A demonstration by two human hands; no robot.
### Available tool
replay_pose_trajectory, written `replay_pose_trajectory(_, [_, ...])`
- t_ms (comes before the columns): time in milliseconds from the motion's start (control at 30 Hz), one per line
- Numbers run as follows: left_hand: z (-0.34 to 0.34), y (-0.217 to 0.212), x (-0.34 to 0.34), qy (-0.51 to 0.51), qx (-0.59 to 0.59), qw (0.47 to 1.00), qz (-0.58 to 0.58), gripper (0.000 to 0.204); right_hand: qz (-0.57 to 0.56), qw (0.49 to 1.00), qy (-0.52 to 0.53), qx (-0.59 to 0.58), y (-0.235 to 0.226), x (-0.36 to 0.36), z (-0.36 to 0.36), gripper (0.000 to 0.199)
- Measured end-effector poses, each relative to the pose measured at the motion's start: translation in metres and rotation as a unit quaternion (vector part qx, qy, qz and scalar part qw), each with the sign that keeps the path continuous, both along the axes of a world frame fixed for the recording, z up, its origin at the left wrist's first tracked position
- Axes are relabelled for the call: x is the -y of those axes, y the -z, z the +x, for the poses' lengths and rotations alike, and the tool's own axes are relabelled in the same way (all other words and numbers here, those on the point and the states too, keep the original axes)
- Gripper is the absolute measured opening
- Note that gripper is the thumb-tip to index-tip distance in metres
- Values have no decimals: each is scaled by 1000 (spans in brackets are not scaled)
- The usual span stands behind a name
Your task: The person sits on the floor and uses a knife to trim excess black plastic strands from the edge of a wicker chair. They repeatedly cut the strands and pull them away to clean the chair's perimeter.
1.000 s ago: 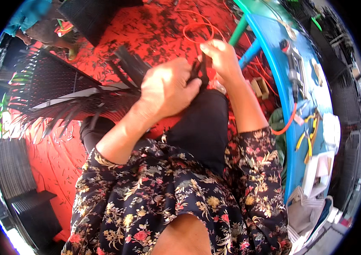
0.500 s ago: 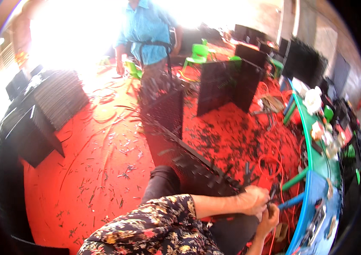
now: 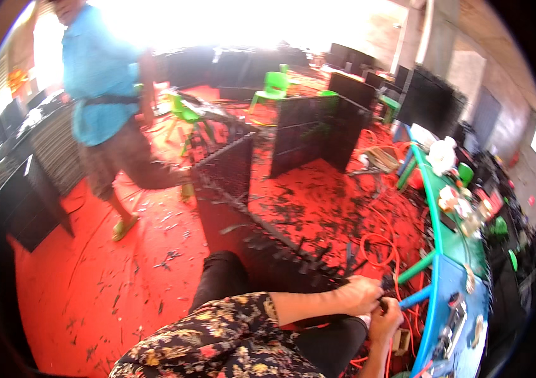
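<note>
Dark small part (image 3: pixel 386 296) pinched between both hands, low right, just beside blue table edge (image 3: pixel 435 315).
Left hand (image 3: pixel 359 294) curled over it, right hand (image 3: pixel 384 321) closed beneath, exact grip hard to tell. Black slatted panel (image 3: pixel 262 246) across the lap, orange cable (image 3: pixel 381 249) looped nearby, person in blue shirt (image 3: pixel 98 82) walking over littered red floor (image 3: pixel 91 277).

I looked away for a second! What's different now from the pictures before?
The view swung up from the lap to the room. A person in a blue shirt has walked closer, across the red floor. The left hand and right hand stayed together on a small dark thing by the blue table.
</note>
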State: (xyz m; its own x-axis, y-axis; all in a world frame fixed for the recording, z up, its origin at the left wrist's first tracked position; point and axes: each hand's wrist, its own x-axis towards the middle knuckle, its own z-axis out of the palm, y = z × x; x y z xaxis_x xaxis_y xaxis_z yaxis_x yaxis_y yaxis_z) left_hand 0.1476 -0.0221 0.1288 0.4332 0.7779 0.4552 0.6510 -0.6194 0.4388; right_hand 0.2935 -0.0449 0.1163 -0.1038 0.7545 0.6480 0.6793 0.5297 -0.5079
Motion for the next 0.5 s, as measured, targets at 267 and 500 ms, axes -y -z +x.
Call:
replay_pose_trajectory(267, [-6,-18,3,-6,4,1000,-12,22,-72,995,2,-70,15,-8,7,8])
replay_pose_trajectory(500, [-8,-15,-2,0,3,1000,-8,21,-197,935,-46,-293,21,-5,6,7])
